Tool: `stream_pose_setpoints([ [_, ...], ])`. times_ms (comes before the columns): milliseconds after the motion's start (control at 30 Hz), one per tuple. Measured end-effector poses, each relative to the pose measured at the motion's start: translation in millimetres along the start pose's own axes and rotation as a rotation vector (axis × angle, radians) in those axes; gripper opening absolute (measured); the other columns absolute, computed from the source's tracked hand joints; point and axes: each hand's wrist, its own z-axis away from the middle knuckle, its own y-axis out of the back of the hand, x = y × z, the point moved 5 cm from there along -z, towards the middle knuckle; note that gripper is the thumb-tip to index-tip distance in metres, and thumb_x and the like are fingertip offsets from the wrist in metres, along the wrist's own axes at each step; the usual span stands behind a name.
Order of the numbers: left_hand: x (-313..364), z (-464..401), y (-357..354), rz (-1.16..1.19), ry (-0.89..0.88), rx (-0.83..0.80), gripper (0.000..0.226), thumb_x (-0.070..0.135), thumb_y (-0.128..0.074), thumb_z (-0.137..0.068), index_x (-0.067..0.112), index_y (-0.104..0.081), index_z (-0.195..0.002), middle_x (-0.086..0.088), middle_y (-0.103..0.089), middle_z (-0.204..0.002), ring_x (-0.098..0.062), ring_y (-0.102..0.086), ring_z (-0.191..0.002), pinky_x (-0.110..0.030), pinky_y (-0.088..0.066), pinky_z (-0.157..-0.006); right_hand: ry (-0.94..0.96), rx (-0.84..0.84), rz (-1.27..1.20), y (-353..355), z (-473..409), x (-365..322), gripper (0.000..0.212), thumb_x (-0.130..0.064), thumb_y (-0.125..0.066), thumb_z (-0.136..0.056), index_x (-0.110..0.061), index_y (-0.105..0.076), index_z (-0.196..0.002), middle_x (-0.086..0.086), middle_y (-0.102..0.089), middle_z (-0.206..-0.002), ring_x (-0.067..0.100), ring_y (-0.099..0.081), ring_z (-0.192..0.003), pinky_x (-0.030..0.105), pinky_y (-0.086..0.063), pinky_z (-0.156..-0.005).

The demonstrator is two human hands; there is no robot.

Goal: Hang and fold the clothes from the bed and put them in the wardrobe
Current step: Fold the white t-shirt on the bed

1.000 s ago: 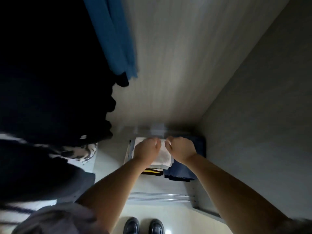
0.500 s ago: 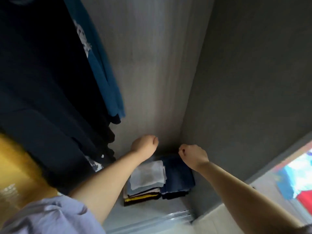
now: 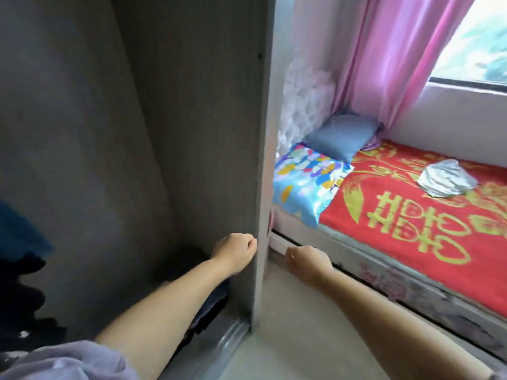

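A crumpled silver-grey garment (image 3: 445, 181) lies on the bed's red and gold cover (image 3: 406, 223) at the right. The grey wardrobe side panel (image 3: 208, 133) fills the middle. Low inside the wardrobe, a dark folded stack (image 3: 215, 300) shows partly behind my left forearm. Dark hanging clothes (image 3: 22, 292) and a blue one (image 3: 16, 229) blur at the far left. My left hand (image 3: 236, 250) is curled into a fist in front of the panel's edge, holding nothing. My right hand (image 3: 308, 263) hovers with curled fingers by the bed base, also holding nothing.
A blue pillow (image 3: 340, 137) and a colourful patterned pillow (image 3: 304, 182) lie at the head of the bed. A pink curtain (image 3: 397, 56) hangs beside the window (image 3: 482, 39). The wardrobe's sliding rail (image 3: 230, 338) runs along the pale floor (image 3: 296, 338).
Both hands have left the folded stack on the wardrobe floor and risen. The view has swung right, from the wardrobe's inside to its side panel and the bed.
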Motion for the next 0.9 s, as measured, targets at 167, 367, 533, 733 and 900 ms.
stream_pose_setpoints([
  [167,122,-42,-63,-0.020,-0.204,-0.139,0.029,0.026,-0.040,-0.096,0.014,-0.048,-0.071,-0.014,-0.065,-0.093,-0.034,-0.059,-0.091,-0.036,-0.042,-0.070,-0.238,0.042,-0.011,17,53,137,0.025,-0.031,-0.038,-0.095,-0.019,-0.061,-0.096,0.007,-0.067,-0.103,0.031,-0.063,-0.095,0.031,-0.044,-0.072],
  [367,270,-89,-136,-0.007,-0.388,-0.215,0.027,0.026,-0.040,-0.096,0.016,-0.052,-0.073,-0.012,-0.066,-0.091,-0.032,-0.060,-0.090,-0.036,-0.041,-0.070,-0.423,0.044,-0.013,38,111,292,0.023,-0.029,-0.038,-0.098,-0.023,-0.055,-0.083,-0.001,-0.061,-0.080,0.025,-0.057,-0.071,0.029,-0.037,-0.057],
  [533,363,-113,-188,0.019,-0.485,-0.298,0.037,0.025,-0.037,-0.098,0.018,-0.038,-0.062,0.001,-0.047,-0.064,-0.022,-0.046,-0.065,-0.032,-0.025,-0.053,-0.539,0.034,-0.005,52,130,390,0.019,-0.023,-0.040,-0.095,-0.018,-0.057,-0.088,-0.001,-0.066,-0.087,0.024,-0.059,-0.074,0.030,-0.043,-0.059],
  [733,410,-179,-220,0.020,-0.475,-0.340,0.037,0.028,-0.036,-0.100,0.016,-0.043,-0.065,0.000,-0.049,-0.065,-0.018,-0.043,-0.059,-0.031,-0.028,-0.054,-0.559,0.053,-0.053,56,101,461,0.027,-0.025,-0.037,-0.097,-0.017,-0.062,-0.093,0.000,-0.067,-0.087,0.022,-0.061,-0.075,0.031,-0.047,-0.061],
  [900,451,-260,-235,0.004,-0.522,-0.356,0.039,0.027,-0.035,-0.101,0.013,-0.042,-0.066,-0.003,-0.044,-0.062,-0.018,-0.032,-0.052,-0.029,-0.020,-0.050,-0.607,0.048,-0.072,67,53,520,0.028,-0.024,-0.037,-0.097,-0.012,-0.062,-0.092,0.004,-0.067,-0.086,0.024,-0.059,-0.071,0.030,-0.044,-0.058],
])
